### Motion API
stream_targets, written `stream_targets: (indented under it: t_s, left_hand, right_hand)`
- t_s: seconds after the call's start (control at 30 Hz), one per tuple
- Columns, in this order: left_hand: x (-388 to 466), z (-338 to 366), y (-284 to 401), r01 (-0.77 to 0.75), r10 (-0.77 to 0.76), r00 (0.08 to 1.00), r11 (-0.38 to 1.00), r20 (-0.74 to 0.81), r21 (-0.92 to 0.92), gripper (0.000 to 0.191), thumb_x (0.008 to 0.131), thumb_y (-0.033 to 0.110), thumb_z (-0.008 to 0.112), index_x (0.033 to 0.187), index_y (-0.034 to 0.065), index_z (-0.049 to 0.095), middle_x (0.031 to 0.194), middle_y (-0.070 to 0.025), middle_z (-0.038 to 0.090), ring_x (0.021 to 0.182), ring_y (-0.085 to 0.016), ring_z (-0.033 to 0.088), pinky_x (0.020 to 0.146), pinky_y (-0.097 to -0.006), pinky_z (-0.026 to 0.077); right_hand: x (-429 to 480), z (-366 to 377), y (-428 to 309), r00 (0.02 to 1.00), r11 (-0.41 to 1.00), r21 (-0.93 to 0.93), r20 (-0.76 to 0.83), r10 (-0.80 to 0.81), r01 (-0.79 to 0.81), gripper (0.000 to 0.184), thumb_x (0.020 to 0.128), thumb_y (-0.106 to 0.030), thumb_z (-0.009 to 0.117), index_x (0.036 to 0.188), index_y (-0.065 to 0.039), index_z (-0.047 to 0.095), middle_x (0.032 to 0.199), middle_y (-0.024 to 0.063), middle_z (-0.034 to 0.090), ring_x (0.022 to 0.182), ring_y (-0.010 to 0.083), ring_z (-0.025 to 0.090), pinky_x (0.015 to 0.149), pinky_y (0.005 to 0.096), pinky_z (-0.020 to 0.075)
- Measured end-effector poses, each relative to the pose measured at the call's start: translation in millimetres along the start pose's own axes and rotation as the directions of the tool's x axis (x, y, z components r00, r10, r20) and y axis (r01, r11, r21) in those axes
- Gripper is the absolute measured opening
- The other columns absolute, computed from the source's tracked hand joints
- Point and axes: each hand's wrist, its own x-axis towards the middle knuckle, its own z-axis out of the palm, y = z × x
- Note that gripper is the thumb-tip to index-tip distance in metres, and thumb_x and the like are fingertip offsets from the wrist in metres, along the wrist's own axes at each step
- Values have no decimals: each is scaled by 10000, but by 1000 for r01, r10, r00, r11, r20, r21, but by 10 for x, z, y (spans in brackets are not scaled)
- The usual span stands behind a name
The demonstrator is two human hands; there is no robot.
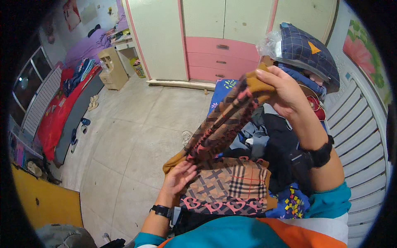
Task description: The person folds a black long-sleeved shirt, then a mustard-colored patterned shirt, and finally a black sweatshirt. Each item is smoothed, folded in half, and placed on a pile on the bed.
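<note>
My right hand [285, 90] pinches a mustard ribbed end of a brown patterned garment [223, 121] with black and pink trim. The raised cloth slants down to the left, to another mustard end. There my left hand [180, 178] touches it, palm turned up; whether its fingers grip the cloth is not clear. Just below, a folded piece of matching patterned clothing [217, 183] lies flat, with a plaid panel and pink lettering along its near edge. I cannot tell whether the two pieces are joined.
Dark and grey clothes [254, 136] lie beyond on a blue flowered bedcover [223, 90]. A white slatted rail [356, 117] stands at the right, near stacked bedding [307, 46]. Ahead is a wardrobe with pink drawers [221, 57]. A red-covered bed [59, 114] and shoes [93, 103] are at left.
</note>
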Motion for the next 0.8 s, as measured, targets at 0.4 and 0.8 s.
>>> stream_targets:
  t_s: [0.4, 0.8]
  left_hand:
    - [1005, -508, 24, 75, -90, 995, 542, -31, 837, 382, 931, 226, 404, 1279, 79, 464, 1199, -97, 542, 1082, -223, 543, 837, -282, 459]
    - [320, -914, 67, -204, 178, 977, 942, -119, -266, 349, 866, 38, 427, 1203, -36, 476, 1254, -173, 496, 1184, -293, 467, 1031, -439, 357]
  right_hand:
    - [-287, 592, -265, 981, 995, 16, 166, -96, 94, 246, 859, -161, 600, 1022, -13, 491, 965, 121, 605, 851, 209, 630, 723, 329, 538]
    - [-1765, -702, 589, 974, 991, 54, -184, 134, -126, 356, 775, -87, 634, 1093, -9, 496, 1012, 105, 599, 872, 185, 627, 781, 317, 532]
